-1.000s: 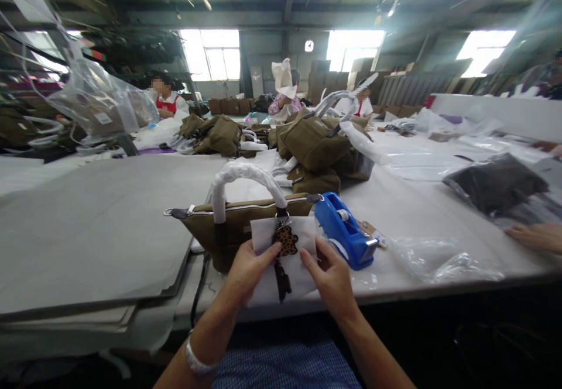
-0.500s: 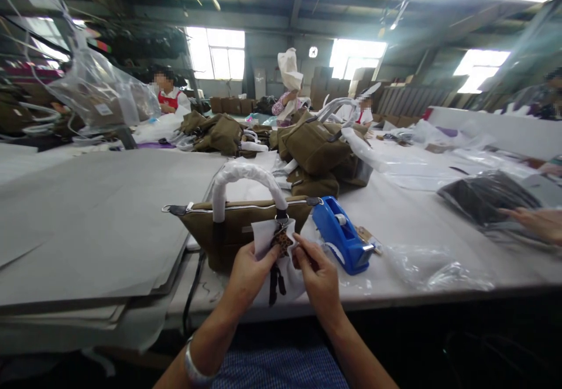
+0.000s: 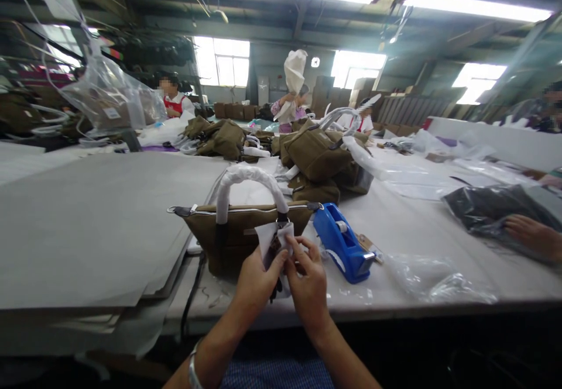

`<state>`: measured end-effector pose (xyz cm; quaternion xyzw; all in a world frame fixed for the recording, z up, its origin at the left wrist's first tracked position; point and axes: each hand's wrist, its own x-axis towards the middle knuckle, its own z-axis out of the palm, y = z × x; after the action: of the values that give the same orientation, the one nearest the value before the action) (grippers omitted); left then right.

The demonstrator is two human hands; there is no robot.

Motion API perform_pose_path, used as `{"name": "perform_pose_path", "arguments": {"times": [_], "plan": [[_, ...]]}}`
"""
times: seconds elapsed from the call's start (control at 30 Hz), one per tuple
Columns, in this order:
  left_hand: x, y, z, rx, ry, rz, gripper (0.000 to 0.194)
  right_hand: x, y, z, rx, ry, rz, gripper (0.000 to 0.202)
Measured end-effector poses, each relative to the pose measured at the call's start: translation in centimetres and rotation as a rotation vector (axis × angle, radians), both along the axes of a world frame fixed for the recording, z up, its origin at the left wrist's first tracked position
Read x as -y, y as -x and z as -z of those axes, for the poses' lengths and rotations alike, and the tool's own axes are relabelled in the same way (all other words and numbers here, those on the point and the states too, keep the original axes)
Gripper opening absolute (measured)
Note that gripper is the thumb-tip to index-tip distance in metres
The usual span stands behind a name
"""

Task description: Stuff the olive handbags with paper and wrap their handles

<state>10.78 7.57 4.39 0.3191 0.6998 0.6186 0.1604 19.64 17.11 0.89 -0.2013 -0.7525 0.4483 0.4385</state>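
Note:
An olive handbag (image 3: 237, 241) stands upright at the table's front edge, its looped handle (image 3: 250, 172) wrapped in white material. White tissue (image 3: 265, 236) lies around a dark, patterned charm (image 3: 276, 243) hanging from the handle's right end. My left hand (image 3: 257, 278) pinches the tissue and charm from the left. My right hand (image 3: 308, 281) has its fingers closed on the tissue's right side. Dark tassel ends hang below, partly hidden by my hands. A blue tape dispenser (image 3: 340, 243) sits just right of the bag.
Large pale sheets (image 3: 96, 219) are stacked at left. More olive bags (image 3: 314, 152) are piled behind. Crumpled clear plastic (image 3: 439, 278) lies at right, near another person's hand (image 3: 531, 234) on a dark plastic-wrapped item (image 3: 483, 205). Several people are across the table.
My right hand has moved inward, and the tissue now covers more of the charm. At right, the other person's hand has moved down onto the dark item. The view has shifted slightly.

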Motion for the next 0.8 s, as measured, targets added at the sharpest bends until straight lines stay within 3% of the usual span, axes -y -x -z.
{"name": "perform_pose_path", "arguments": {"times": [0.13,0.2,0.3,0.53,0.63,0.73,0.8], "plan": [[0.2,0.1,0.0,0.029,0.013,-0.015,0.040,0.6,-1.0,1.2,-0.023,0.000,-0.022,0.060],[0.3,0.3,-0.2,0.055,0.011,-0.010,0.038,1.0,-2.1,2.1,-0.011,0.022,-0.098,0.069],[0.4,0.6,-0.5,0.135,-0.002,0.003,0.039,1.5,-3.7,3.6,-0.002,0.007,-0.194,0.057],[-0.2,0.6,-0.6,0.286,-0.072,-0.005,0.042,2.0,-4.6,5.3,0.003,-0.265,-0.048,0.010],[-0.4,0.6,-0.3,0.286,-0.071,-0.022,0.040,3.6,-5.0,6.0,0.131,-0.046,-0.007,0.012],[-0.4,0.7,-0.1,0.233,-0.065,-0.033,0.037,5.5,-6.7,6.7,0.278,0.277,-0.202,0.021],[-0.3,0.9,-0.1,0.200,-0.057,-0.007,0.037,5.5,-8.0,6.6,0.306,0.270,-0.303,0.025]]}}
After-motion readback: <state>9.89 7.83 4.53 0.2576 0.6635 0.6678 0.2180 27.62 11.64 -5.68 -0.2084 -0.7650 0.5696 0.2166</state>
